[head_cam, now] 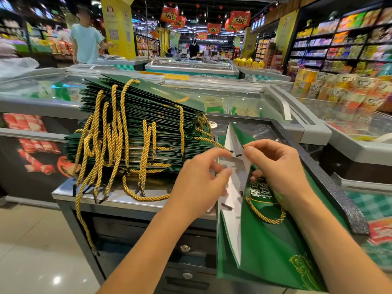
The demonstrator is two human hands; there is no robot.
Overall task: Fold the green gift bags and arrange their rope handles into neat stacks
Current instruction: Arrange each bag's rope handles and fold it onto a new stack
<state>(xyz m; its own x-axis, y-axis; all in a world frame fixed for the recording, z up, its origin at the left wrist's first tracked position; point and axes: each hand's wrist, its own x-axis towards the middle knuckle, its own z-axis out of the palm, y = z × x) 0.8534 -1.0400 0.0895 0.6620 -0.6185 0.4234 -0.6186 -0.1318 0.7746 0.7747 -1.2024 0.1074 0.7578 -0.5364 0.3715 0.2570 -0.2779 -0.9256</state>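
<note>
Gift bag: the gift bag (265, 240) is hanging open and upright at the right end of the counter (110, 201), with its white inside showing; it is not flattened yet.
Left hand: the left hand (199, 181) is pinching the bag's white inner edge with curled fingers.
Right hand: the right hand (280, 166) is gripping the bag's top rim, thumb in front and fingers behind.
Stack: the stack (137, 124) of folded bags is sitting on the counter, with its upper bags tilting and fanning out of line.
Rope handles: the rope handles (95, 145) are dangling in a tangle over the counter's front edge, one trailing well below it.
Loose rope: a loose rope (210, 141) is running from the stack to just beside the left fingertips.
Snag risk: pulling the bag away is likely dragging that rope along, and the stack with it.
Topple risk: adding another bag to the leaning top is inviting a slide.
Crease risk: pressing the bag flat off its fold lines is probably wrinkling the panel.
Tangle risk: hanging cords are catching one another, so sorting is getting harder.
</note>
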